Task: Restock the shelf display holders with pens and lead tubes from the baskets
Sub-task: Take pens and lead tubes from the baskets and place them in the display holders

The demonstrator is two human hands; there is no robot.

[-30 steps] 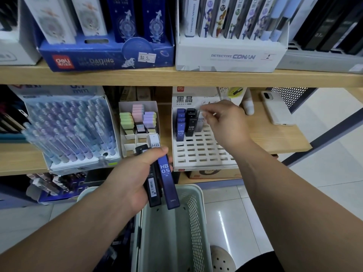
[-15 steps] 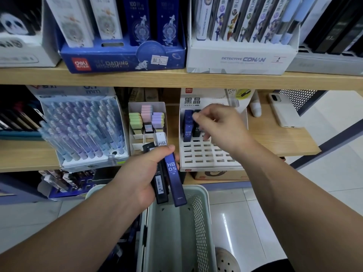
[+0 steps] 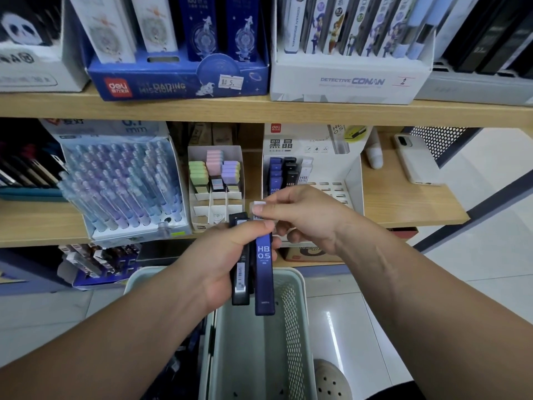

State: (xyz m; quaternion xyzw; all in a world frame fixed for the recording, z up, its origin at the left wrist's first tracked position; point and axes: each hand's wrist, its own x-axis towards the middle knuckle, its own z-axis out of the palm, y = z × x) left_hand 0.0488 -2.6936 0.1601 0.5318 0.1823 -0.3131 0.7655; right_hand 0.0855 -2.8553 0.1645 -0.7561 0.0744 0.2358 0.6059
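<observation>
The left hand (image 3: 219, 264) grips a bundle of lead tubes (image 3: 253, 287) upright over the far end of the pale green basket (image 3: 301, 319). A blue tube (image 3: 264, 281) marked HB 0.5 lies beside a black tube (image 3: 240, 284), and the thumb lies across their upper ends. The right hand (image 3: 305, 217) pinches the cap of a white tube (image 3: 265, 202) that stands up out of the same bundle, between thumb and forefinger.

Both hands hang in front of the front edge of the middle shelf (image 3: 403, 209), before the left half of the white display holder (image 3: 356, 183). The holder sits at that front edge. Its back-left corner carries three short rows of tubes, blue, black and white. Open slots show to the right of the rows; the right hand hides the front ones.

The upper shelf (image 3: 259, 111) overhangs the holder's back card closely. Just left of the holder, past a narrow strip of wood, stands an eraser box (image 3: 215, 180), and beyond it a pen display (image 3: 124, 180) reaches the front edge. Right of the holder the wood lies bare as far as a phone (image 3: 415, 160) near the shelf's right end.
</observation>
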